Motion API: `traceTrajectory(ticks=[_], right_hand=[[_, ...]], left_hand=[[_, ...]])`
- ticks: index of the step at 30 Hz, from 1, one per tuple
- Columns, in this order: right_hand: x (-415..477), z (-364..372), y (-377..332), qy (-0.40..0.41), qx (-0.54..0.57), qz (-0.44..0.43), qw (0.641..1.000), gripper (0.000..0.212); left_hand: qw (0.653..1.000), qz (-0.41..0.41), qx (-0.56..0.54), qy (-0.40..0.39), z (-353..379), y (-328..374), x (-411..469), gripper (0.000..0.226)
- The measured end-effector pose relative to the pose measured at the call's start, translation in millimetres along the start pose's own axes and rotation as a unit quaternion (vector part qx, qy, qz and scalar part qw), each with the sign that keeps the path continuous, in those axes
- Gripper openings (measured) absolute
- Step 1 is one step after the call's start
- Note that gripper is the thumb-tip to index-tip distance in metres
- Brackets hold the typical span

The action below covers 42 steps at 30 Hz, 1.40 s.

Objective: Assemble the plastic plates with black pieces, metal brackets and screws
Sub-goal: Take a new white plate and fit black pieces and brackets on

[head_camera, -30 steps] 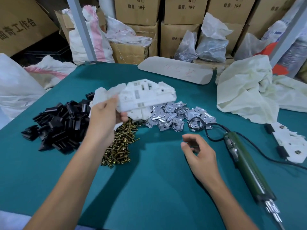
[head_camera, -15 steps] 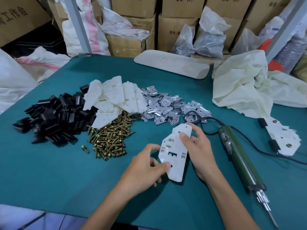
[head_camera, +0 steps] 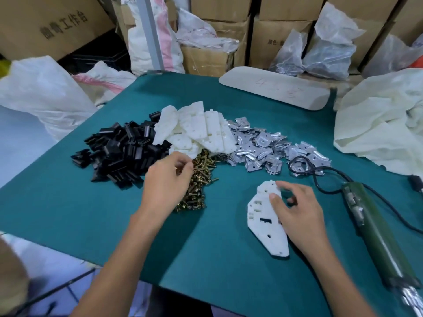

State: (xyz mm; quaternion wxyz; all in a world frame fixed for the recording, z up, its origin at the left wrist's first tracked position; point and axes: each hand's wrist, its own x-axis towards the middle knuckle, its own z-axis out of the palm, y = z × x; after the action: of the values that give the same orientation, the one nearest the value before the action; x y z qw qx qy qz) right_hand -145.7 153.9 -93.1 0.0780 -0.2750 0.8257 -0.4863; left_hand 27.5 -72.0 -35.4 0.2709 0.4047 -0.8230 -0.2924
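closest to you, on the teal table (head_camera: 68, 213), the single white plate (head_camera: 265, 227) lies flat with its pointed end toward you. your right hand (head_camera: 297, 216) steadies it: thumb and forefinger tip rest on it, other fingers loosely bent, nothing wrapped round it. half a second ago both hands were on that plate. now your left hand (head_camera: 167, 179) has let go and gone up to the screws (head_camera: 199, 181), fingers bunched over the top of the heap. it's too blurry to tell if it's got one pinched yet. so i'd say placing the plate is done and you're onto picking parts. no black piece or bracket on it that i can see, so early days for this one.

off to your right the green electric screwdriver (head_camera: 375, 234) lies untouched on the table.

materials: the plate is matte moulded plastic, stiff looking, with rectangular slots and small round holes. the screws are brassy, small and heaped loose, so it's probably easy to grab two at once. further back, the black pieces (head_camera: 119, 154) are glossy blocky clips in a jumble. the spare plates (head_camera: 196, 131) fan out overlapping, and the metal brackets (head_camera: 256, 145) are thin shiny stamped bits with bent edges. beyond those sit a crumpled cream cloth (head_camera: 384, 124), a pale rounded panel (head_camera: 274, 90), then cardboard boxes (head_camera: 281, 40).
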Motion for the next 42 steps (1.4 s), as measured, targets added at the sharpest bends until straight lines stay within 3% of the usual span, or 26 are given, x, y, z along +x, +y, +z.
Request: traceTrajectory(ticks=[4, 8, 17, 23, 27, 33, 38, 42], right_hand=[[1, 1, 2, 0.013, 0.010, 0.012, 1.000, 0.025], [0, 2, 0, 0.014, 0.015, 0.014, 1.000, 0.023], [-1, 0, 1, 0.012, 0.013, 0.008, 1.000, 0.020], [0, 0, -1, 0.006, 0.010, 0.015, 1.000, 0.019], [0, 0, -3, 0.007, 0.007, 0.009, 1.000, 0.021], [0, 1, -3, 0.004, 0.011, 0.005, 1.000, 0.022], [0, 0, -3, 0.003, 0.017, -0.001, 1.000, 0.020], [0, 1, -4, 0.012, 0.033, 0.002, 0.999, 0.023]], left_hand=[[0.993, 0.004, 0.091, 0.068, -19, -32, 40, 0.025], [0.986, -0.051, 0.153, 0.032, -24, -53, 66, 0.048], [0.963, 0.013, 0.260, 0.062, -16, -68, 82, 0.043], [0.972, 0.038, 0.222, 0.072, -26, -71, 83, 0.045], [0.990, -0.046, 0.085, 0.104, -31, -61, 75, 0.048], [0.971, -0.090, -0.043, 0.218, -41, -43, 61, 0.036], [0.966, -0.069, -0.043, 0.247, -50, -34, 60, 0.030], [0.954, -0.074, -0.146, 0.253, -52, -24, 57, 0.022]])
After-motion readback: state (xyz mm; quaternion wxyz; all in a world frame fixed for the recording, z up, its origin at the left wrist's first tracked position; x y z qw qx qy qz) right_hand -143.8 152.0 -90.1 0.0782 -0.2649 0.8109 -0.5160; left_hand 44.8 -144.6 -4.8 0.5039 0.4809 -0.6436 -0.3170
